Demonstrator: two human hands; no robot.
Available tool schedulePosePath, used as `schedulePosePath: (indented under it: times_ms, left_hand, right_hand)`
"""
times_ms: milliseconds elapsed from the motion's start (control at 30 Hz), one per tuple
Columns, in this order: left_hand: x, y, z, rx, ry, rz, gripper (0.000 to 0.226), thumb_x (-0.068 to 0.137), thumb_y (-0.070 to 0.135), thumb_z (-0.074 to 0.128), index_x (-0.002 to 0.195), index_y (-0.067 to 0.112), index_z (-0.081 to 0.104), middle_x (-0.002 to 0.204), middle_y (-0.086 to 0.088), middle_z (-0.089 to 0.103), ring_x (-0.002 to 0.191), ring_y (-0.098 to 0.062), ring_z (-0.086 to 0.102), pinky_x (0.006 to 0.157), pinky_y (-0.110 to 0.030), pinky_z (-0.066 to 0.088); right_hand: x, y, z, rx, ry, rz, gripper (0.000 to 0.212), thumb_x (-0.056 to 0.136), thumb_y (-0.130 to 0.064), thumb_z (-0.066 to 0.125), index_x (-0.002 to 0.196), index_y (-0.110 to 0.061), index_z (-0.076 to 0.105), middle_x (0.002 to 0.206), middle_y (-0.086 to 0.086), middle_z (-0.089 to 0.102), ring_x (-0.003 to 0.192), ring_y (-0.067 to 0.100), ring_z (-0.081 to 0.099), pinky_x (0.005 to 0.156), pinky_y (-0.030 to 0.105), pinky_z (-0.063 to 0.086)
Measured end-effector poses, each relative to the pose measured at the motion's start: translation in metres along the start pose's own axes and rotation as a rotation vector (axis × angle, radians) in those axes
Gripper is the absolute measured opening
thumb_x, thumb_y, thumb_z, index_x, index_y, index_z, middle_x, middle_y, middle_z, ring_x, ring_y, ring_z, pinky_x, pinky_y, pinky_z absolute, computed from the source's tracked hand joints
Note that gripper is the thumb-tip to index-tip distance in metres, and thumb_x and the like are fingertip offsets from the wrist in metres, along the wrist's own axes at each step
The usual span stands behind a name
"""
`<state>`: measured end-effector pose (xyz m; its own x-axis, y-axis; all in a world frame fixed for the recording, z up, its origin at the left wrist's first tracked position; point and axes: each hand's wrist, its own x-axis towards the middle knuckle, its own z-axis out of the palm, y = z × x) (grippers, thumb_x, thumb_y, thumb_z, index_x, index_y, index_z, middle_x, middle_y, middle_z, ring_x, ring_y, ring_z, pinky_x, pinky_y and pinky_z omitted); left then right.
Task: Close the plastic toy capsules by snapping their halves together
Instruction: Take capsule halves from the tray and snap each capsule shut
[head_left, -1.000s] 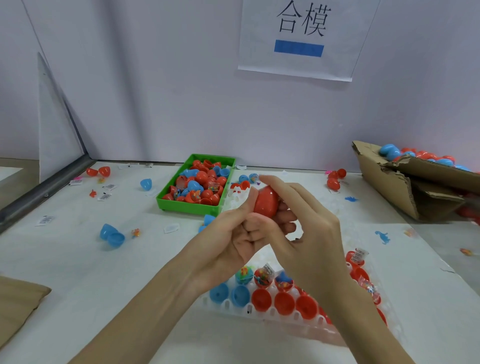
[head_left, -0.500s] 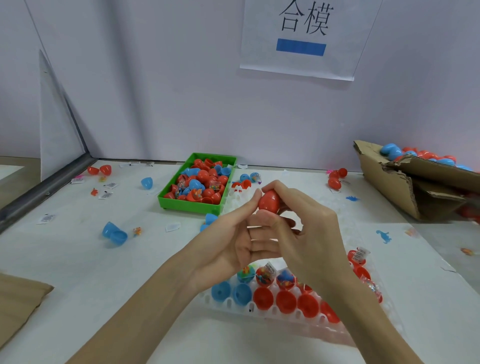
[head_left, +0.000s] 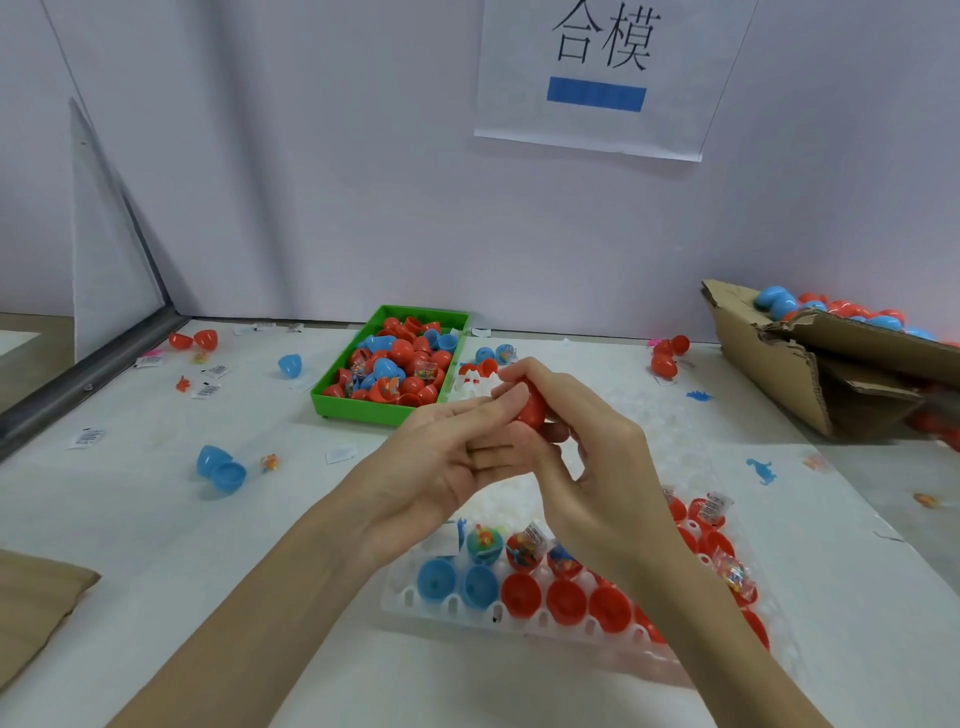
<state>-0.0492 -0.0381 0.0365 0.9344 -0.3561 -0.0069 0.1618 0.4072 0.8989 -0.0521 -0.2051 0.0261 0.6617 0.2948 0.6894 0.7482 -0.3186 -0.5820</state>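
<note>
A red capsule (head_left: 532, 408) sits between my two hands above the middle of the table. My right hand (head_left: 592, 457) grips it with curled fingers and thumb. My left hand (head_left: 447, 462) lies palm up beside it, its straight fingertips touching the capsule's left side. Most of the capsule is hidden by fingers. Below the hands a white plastic tray (head_left: 452, 608) holds open blue halves (head_left: 436, 582) and red halves (head_left: 566, 603), several with small packed toys in them.
A green bin (head_left: 363, 408) full of red and blue capsules stands behind the hands. A torn cardboard box (head_left: 779, 358) with more capsules lies at the right. Loose capsules, labels and small toys are scattered on the white table (head_left: 156, 519). A wall closes the back.
The capsule has turned and is now more covered by my right fingers. My left fingers have straightened from a curled grip to a flat touch. Both hands dropped slightly.
</note>
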Motion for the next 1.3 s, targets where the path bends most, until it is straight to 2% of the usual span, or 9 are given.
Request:
schedulePosePath:
  times_ms: [200,333,467,567,733,800,933,1100,1300]
  left_hand:
    - [-0.002,-0.001,0.004,-0.028,-0.046,-0.036,0.034,0.093,0.03,0.07,0.115,0.006,0.079,0.118,-0.022,0.075,0.115,-0.032,0.073,0.093,-0.032,0.059]
    - [-0.003,0.005,0.002,-0.046,-0.058,-0.025,0.04,0.09,0.031,0.071,0.113,-0.001,0.078,0.115,-0.025,0.075,0.114,-0.033,0.073,0.094,-0.031,0.059]
    - [-0.003,0.006,0.004,-0.086,-0.079,-0.007,0.04,0.09,0.036,0.071,0.116,0.006,0.079,0.116,-0.024,0.075,0.115,-0.035,0.072,0.094,-0.033,0.059]
    - [-0.003,0.004,0.004,-0.068,-0.101,0.052,0.042,0.098,0.036,0.064,0.124,0.004,0.074,0.122,-0.03,0.071,0.118,-0.042,0.069,0.1,-0.038,0.057]
    - [-0.002,0.003,0.004,-0.137,-0.132,0.137,0.051,0.101,0.032,0.061,0.139,-0.001,0.054,0.128,-0.031,0.067,0.121,-0.044,0.067,0.098,-0.038,0.058]
    - [-0.001,0.004,0.004,-0.072,-0.089,0.194,0.049,0.096,0.033,0.067,0.134,0.003,0.059,0.127,-0.027,0.069,0.12,-0.041,0.068,0.096,-0.038,0.058]
    - [-0.001,0.008,0.001,0.226,0.156,0.373,0.03,0.083,0.034,0.08,0.107,0.017,0.075,0.108,-0.011,0.077,0.099,-0.022,0.075,0.088,-0.028,0.059]
    - [-0.005,0.009,-0.001,0.396,0.156,0.512,0.04,0.085,0.024,0.081,0.123,0.025,0.069,0.103,-0.002,0.076,0.097,-0.023,0.077,0.086,-0.026,0.059]
    - [-0.007,0.006,0.005,0.461,0.18,0.61,0.029,0.085,0.022,0.079,0.114,0.022,0.075,0.101,-0.003,0.08,0.09,-0.025,0.079,0.087,-0.026,0.06]
  right_hand:
    - [-0.001,0.002,0.002,-0.118,0.04,-0.063,0.041,0.094,0.006,0.052,0.132,-0.005,0.064,0.119,-0.001,0.066,0.112,0.001,0.06,0.092,0.011,0.048]
    - [0.002,0.001,0.0,-0.111,0.024,-0.048,0.052,0.098,0.0,0.063,0.147,-0.009,0.052,0.125,0.0,0.065,0.114,0.005,0.061,0.093,0.014,0.05]
    - [0.002,-0.003,0.0,-0.082,0.063,-0.036,0.06,0.097,-0.008,0.068,0.152,-0.01,0.045,0.127,0.0,0.067,0.107,0.008,0.066,0.089,0.014,0.051]
    - [0.001,-0.008,0.002,-0.019,0.129,0.01,0.052,0.094,-0.016,0.072,0.142,-0.012,0.052,0.127,-0.004,0.067,0.11,0.001,0.066,0.089,0.009,0.049]
    - [0.005,-0.009,0.0,-0.008,0.313,0.051,0.041,0.087,-0.029,0.078,0.12,-0.01,0.063,0.117,-0.003,0.067,0.105,0.015,0.069,0.092,0.028,0.056]
    - [0.005,-0.009,0.001,0.038,0.314,0.058,0.031,0.09,-0.026,0.074,0.115,-0.01,0.067,0.114,-0.002,0.069,0.103,0.017,0.07,0.09,0.027,0.057]
    - [0.007,-0.01,0.0,0.234,0.237,0.185,0.022,0.095,-0.017,0.07,0.117,-0.017,0.069,0.111,-0.008,0.073,0.108,0.017,0.07,0.087,0.019,0.056]
    - [0.008,-0.011,-0.004,0.351,0.195,0.247,0.02,0.099,-0.014,0.064,0.119,-0.015,0.07,0.103,-0.007,0.075,0.097,0.017,0.073,0.078,0.019,0.057]
    - [0.008,-0.015,-0.008,0.332,0.214,0.235,0.02,0.097,-0.02,0.063,0.115,-0.026,0.071,0.103,-0.013,0.076,0.1,0.014,0.073,0.083,0.015,0.055]
